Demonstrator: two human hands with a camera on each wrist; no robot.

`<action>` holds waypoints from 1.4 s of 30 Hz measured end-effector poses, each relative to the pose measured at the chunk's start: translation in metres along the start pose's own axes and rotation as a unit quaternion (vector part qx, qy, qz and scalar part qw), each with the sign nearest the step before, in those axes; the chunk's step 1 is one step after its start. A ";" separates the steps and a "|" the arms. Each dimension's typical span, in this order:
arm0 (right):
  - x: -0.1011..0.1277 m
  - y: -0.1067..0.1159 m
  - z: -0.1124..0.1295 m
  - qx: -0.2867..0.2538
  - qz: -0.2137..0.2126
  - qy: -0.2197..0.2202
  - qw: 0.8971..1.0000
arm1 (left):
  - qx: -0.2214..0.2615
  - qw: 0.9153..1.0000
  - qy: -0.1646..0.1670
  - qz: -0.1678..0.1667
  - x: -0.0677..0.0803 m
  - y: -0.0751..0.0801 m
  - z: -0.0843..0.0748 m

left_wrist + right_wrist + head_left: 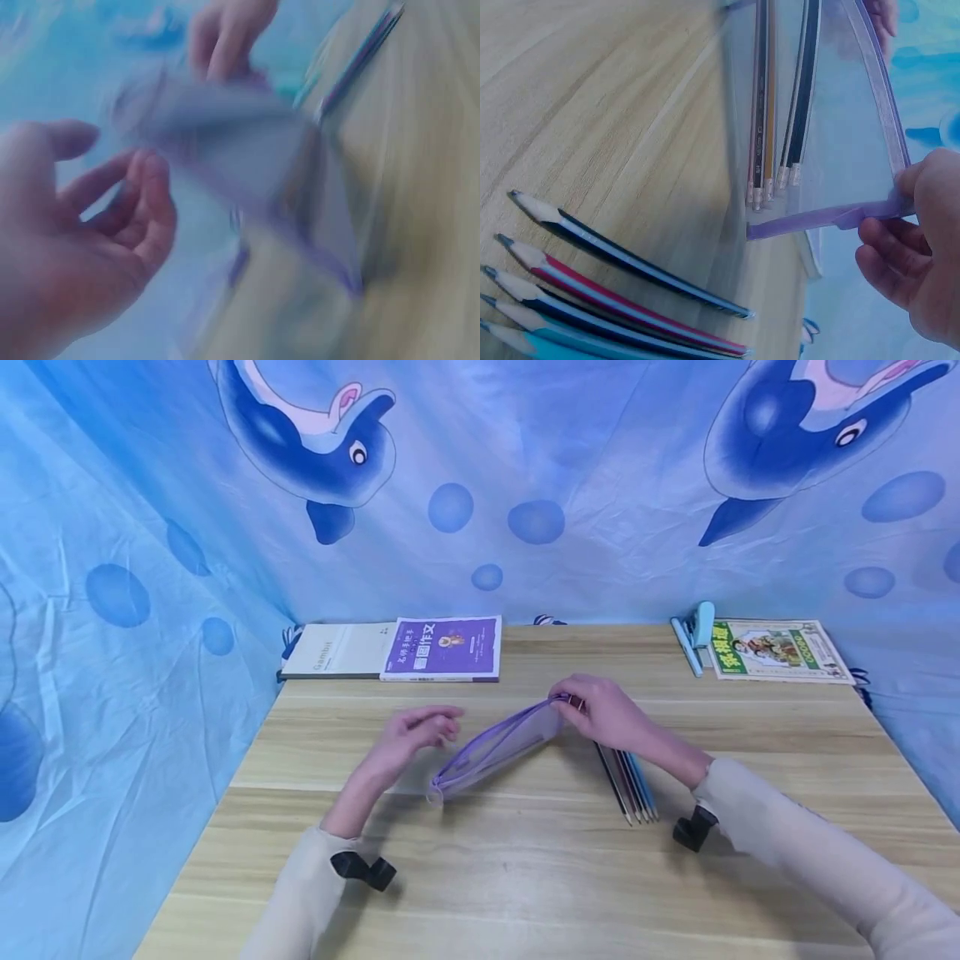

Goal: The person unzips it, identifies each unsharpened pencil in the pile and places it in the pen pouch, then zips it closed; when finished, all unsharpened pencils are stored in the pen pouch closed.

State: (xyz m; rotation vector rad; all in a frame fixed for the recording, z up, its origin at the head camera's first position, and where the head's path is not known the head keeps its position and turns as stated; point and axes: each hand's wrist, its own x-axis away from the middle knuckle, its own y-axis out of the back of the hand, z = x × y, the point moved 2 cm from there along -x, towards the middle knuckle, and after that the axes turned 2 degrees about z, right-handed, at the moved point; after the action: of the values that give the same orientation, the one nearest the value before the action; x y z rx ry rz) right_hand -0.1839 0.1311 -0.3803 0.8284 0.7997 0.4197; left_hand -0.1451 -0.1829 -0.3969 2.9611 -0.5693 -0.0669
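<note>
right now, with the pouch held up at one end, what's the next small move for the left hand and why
Probably bring the left hand back onto the near end of the purple mesh pouch to steady it. That hand is open and off the pouch, while the right hand pinches the far end alone. Some pencils are already inside, and five loose pencils lie on the table.

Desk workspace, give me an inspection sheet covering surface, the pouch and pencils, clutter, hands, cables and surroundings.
Surface: wooden desk, light grain.
Job's things: clear purple-edged pouch with several pencils inside; loose pencils lying beside it.
Clutter: two books back left; picture book and blue stapler back right.
Hands: right hand pinches the pouch's end; left hand open beside it, holding nothing.
Cables: nothing seen.
Surroundings: blue dolphin cloth behind and at the sides.
</note>
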 end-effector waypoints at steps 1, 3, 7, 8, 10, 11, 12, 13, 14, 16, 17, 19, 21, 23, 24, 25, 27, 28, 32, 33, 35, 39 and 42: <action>-0.001 0.000 0.000 0.003 0.005 -0.004 1.000 | 0.025 0.999 0.002 -0.024 0.006 0.009 0.008; -0.002 0.001 0.001 0.007 0.013 -0.013 1.000 | 0.055 0.996 0.012 -0.072 0.019 0.023 0.024; -0.006 0.005 0.000 0.001 0.010 -0.036 0.999 | 0.070 0.993 0.032 -0.094 0.045 0.027 0.048; -0.007 0.006 -0.001 -0.002 0.010 -0.042 0.999 | 0.056 0.995 0.024 -0.085 0.048 0.024 0.051; -0.007 0.007 -0.003 -0.011 0.015 -0.051 0.999 | 0.032 0.998 -0.007 -0.062 0.050 0.015 0.054; -0.007 0.006 -0.005 -0.015 0.021 -0.055 0.998 | 0.019 0.998 -0.026 -0.054 0.049 0.010 0.054; -0.007 0.005 -0.006 -0.018 0.028 -0.061 0.998 | 0.008 0.998 -0.046 -0.050 0.048 0.006 0.054; -0.006 0.004 -0.006 -0.022 0.036 -0.066 0.997 | 0.008 0.997 -0.062 -0.050 0.045 0.001 0.053; -0.006 0.003 -0.007 -0.022 0.042 -0.072 0.996 | 0.014 0.996 -0.070 -0.057 0.043 -0.003 0.052; -0.007 0.002 -0.004 -0.016 0.052 -0.082 0.995 | 0.039 0.992 -0.083 -0.092 0.038 -0.010 0.051; -0.008 0.001 -0.002 -0.009 0.056 -0.084 0.995 | 0.054 0.988 -0.087 -0.114 0.036 -0.012 0.050; -0.010 -0.002 0.004 0.018 0.060 -0.075 0.995 | 0.078 0.981 -0.089 -0.155 0.034 -0.016 0.049; -0.014 -0.005 0.013 0.050 0.058 -0.055 0.996 | 0.094 0.975 -0.086 -0.184 0.033 -0.017 0.049; -0.019 -0.010 0.026 0.072 0.054 -0.031 0.995 | 0.107 0.971 -0.081 -0.197 0.034 -0.018 0.050; -0.023 -0.013 0.034 0.078 0.051 -0.017 0.995 | 0.110 0.971 -0.079 -0.199 0.034 -0.018 0.051; -0.028 -0.017 0.042 0.084 0.051 -0.005 0.995 | 0.111 0.970 -0.078 -0.201 0.035 -0.017 0.051; -0.039 -0.025 0.061 0.081 0.063 0.012 0.995 | 0.108 0.969 -0.079 -0.206 0.035 -0.016 0.052; -0.046 -0.029 0.071 0.073 0.073 0.018 0.994 | 0.105 0.969 -0.080 -0.208 0.035 -0.015 0.052; -0.075 -0.050 0.105 0.061 0.127 0.019 0.990 | 0.090 0.969 -0.089 -0.214 0.035 -0.013 0.054; -0.082 -0.056 0.111 0.063 0.138 0.017 0.988 | 0.087 0.969 -0.090 -0.214 0.035 -0.013 0.055; -0.095 -0.067 0.121 0.082 0.160 0.017 0.984 | 0.089 0.969 -0.092 -0.211 0.036 -0.012 0.055; -0.113 -0.087 0.138 0.121 0.188 0.037 0.974 | 0.083 0.969 -0.086 -0.215 0.038 -0.011 0.056; -0.119 -0.095 0.147 0.134 0.192 0.052 0.971 | 0.064 0.971 -0.083 -0.214 0.039 -0.011 0.056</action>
State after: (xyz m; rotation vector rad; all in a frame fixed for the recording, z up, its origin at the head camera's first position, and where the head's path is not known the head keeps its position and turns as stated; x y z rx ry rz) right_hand -0.1442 -0.0725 -0.3389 1.2300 0.8050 0.7125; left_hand -0.1088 -0.1941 -0.4544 3.1675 0.0647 -0.3334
